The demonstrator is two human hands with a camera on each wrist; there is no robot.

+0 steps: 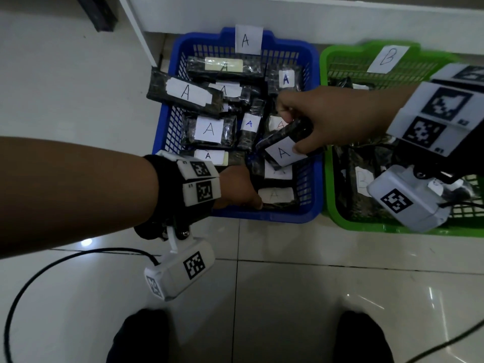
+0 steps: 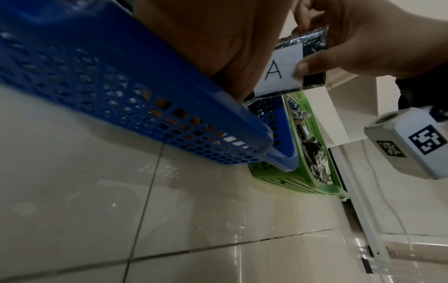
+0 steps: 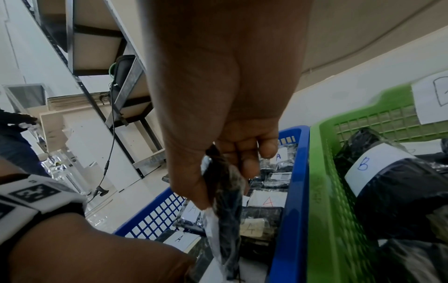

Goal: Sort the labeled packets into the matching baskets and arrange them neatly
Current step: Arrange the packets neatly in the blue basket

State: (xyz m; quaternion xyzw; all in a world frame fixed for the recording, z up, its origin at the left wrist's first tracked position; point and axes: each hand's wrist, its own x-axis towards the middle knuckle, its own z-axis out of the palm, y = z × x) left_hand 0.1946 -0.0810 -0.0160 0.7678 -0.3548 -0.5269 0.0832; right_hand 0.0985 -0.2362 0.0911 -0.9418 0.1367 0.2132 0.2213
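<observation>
A blue basket [image 1: 267,217] marked A holds several dark packets with A labels. My right hand [image 1: 293,132] pinches a dark packet labelled A [image 1: 282,150] between thumb and fingers, tilted above the basket's right side; it also shows in the left wrist view [image 2: 281,70] and the right wrist view [image 3: 227,201]. My left hand [image 1: 235,189] reaches down inside the basket's front wall, its fingers hidden among the packets. One A packet [image 1: 184,93] lies over the left rim. To the right, the green basket [image 1: 392,227] marked B holds dark packets, one labelled B [image 3: 378,168].
Both baskets stand on a glossy tiled floor against a white base [image 1: 288,17]. A black cable [image 1: 52,263] loops on the floor at the left. My feet [image 1: 141,336] are near the bottom edge. A metal shelf rack [image 3: 97,57] stands to the left.
</observation>
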